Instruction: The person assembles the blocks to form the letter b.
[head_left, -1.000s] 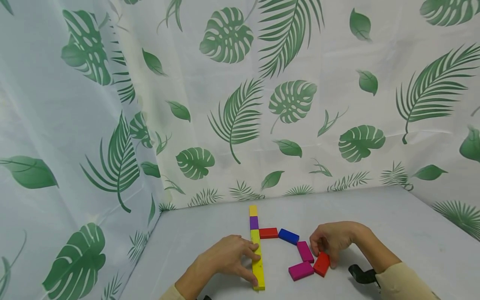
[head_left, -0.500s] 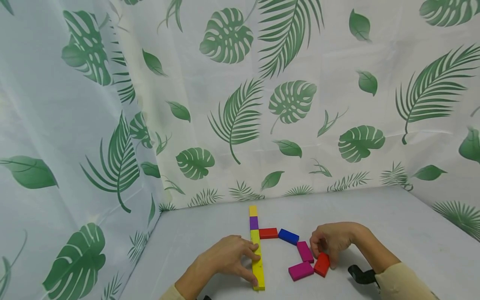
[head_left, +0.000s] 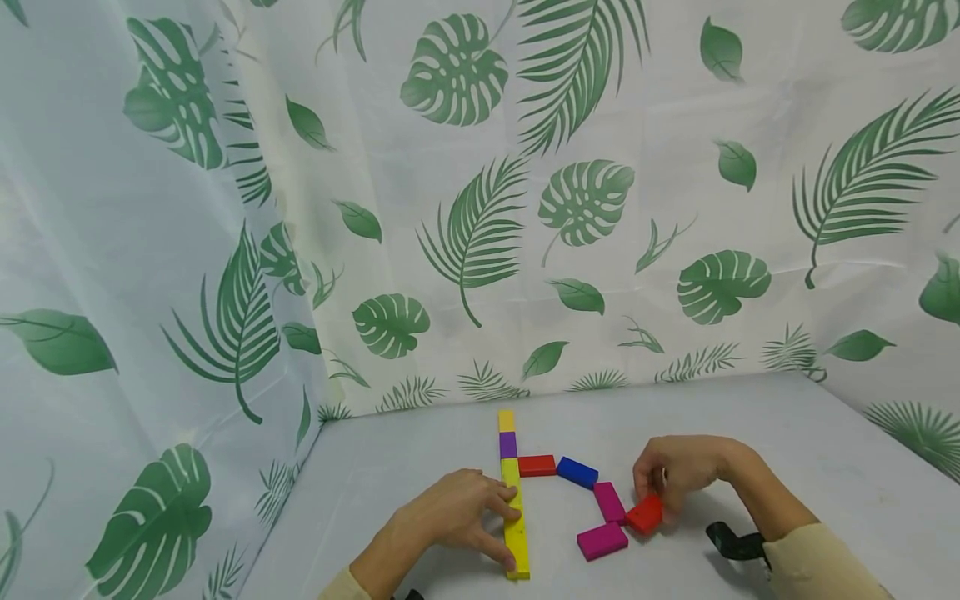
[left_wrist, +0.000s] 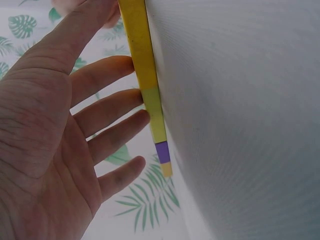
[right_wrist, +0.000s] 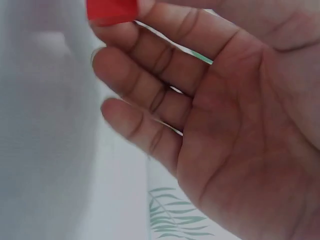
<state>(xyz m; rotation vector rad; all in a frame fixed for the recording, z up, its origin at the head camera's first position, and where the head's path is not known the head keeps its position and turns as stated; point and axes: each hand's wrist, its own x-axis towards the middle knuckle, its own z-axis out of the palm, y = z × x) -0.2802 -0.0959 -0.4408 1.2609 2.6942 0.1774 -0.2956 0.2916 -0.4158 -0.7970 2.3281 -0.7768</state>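
Note:
My right hand (head_left: 686,467) pinches a red block (head_left: 645,517) between thumb and fingertips; it appears tilted beside the magenta blocks. In the right wrist view the same red block (right_wrist: 112,10) shows at the top edge, with the other fingers loosely bent. With its fingers spread and fairly straight, my left hand (head_left: 457,508) touches the left side of a straight row of blocks. That row holds a yellow block (head_left: 517,550) nearest me, a yellow-green block (left_wrist: 155,115), a purple block (head_left: 507,445) and a light yellow block (head_left: 507,421) at the far end.
A flat red block (head_left: 537,466), a blue block (head_left: 577,472) and a magenta block (head_left: 609,503) curve out from the row's right side. Another magenta block (head_left: 602,542) lies nearer me. A leaf-printed curtain (head_left: 480,208) stands behind the pale table (head_left: 405,442).
My right hand has moved slightly right and away from me, and the red block in it has turned and tilted. The left hand and the other blocks have stayed put.

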